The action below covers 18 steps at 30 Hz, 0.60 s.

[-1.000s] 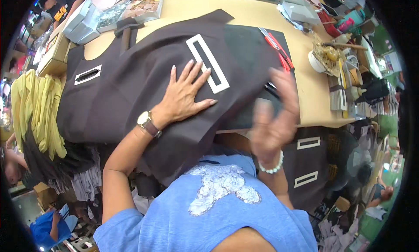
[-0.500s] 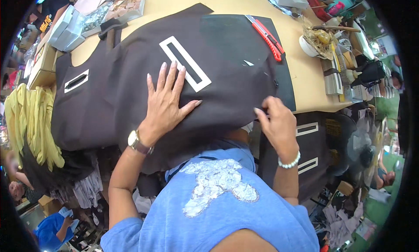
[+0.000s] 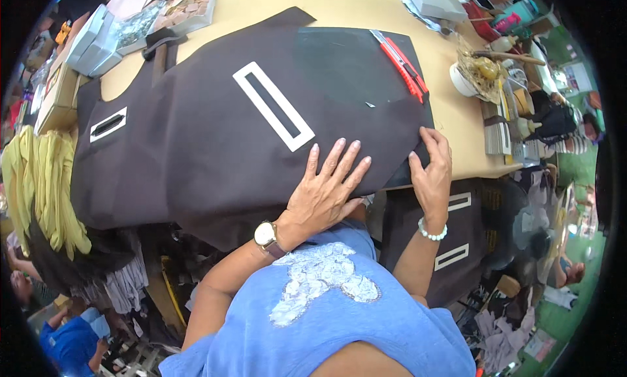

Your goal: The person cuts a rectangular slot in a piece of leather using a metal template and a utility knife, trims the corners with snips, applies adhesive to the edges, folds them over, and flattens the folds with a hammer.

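My left hand (image 3: 326,188) lies flat with spread fingers on a large dark cloth panel (image 3: 202,161), below a long white rectangular frame (image 3: 298,134) on it. My right hand (image 3: 431,178) rests at the panel's right corner, fingertips at the edge, thumb apart from the index finger. Just above that corner a red box cutter (image 3: 403,70) lies on a dark green mat (image 3: 333,57) beside a tiny white scrap (image 3: 369,105). A smaller white frame with a dark slot (image 3: 98,129) is at the panel's left end.
Yellow cloth (image 3: 49,188) hangs at the left. Boxes (image 3: 95,37) and a dark-headed tool (image 3: 160,54) are at the back left. A white bowl (image 3: 462,83) sits right. Another dark panel with white frames (image 3: 418,240) hangs below the table edge (image 3: 483,168). A person in blue (image 3: 65,341) is lower left.
My left hand has moved right and down from the long frame. My right hand has settled at the panel's corner. The panel now lies smoother, with its lower fold drawn up.
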Motion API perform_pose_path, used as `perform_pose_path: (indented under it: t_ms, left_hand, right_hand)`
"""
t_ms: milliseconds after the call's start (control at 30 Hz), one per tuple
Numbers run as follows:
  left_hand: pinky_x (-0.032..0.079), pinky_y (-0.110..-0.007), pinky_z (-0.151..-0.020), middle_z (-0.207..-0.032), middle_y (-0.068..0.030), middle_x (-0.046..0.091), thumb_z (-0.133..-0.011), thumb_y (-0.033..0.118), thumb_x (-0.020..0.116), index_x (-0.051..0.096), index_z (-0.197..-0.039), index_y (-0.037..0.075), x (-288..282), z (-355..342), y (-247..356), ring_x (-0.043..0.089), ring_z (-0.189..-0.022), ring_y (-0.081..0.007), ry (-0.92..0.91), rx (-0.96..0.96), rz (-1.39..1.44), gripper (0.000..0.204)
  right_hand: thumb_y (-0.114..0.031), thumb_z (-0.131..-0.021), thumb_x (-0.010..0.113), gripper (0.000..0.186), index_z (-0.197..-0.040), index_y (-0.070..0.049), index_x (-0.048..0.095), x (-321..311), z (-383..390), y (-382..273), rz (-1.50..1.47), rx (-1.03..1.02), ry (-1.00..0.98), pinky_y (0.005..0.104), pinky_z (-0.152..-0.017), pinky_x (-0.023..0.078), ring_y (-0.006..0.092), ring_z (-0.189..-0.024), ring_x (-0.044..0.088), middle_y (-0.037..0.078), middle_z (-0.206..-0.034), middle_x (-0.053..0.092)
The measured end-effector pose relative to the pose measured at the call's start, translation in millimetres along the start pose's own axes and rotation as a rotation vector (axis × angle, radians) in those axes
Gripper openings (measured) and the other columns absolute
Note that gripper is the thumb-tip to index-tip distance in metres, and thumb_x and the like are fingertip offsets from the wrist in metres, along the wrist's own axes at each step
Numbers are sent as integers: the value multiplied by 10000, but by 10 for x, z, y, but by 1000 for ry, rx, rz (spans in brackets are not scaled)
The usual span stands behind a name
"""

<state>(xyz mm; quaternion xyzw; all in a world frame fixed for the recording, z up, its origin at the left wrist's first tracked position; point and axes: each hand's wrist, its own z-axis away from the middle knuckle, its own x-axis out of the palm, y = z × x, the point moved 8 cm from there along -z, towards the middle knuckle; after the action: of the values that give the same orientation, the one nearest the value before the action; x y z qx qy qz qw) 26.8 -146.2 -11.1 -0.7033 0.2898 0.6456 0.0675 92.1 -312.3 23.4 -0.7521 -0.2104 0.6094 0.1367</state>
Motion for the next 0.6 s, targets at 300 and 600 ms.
perform_pose_path:
  t_ms: [300,600]
  left_hand:
    - [235,-568,-1045,-1453,-180,255,-742,456,656,344,-1379,79,-33,25,31,221,-1357,-337,109,31,131,803]
    - [187,-570,-1069,-1458,-179,237,-753,533,618,348,-1383,128,-3,111,11,201,-1362,-331,132,39,115,796]
  right_hand:
    - [21,-710,665,697,-1347,-28,387,9,117,194,-201,96,135,381,-1001,349,296,-1112,501,168,-1195,541]
    - [32,-779,586,580,-1331,-32,422,133,-68,-112,-242,-144,150,382,-870,457,294,-964,597,212,-1127,582]
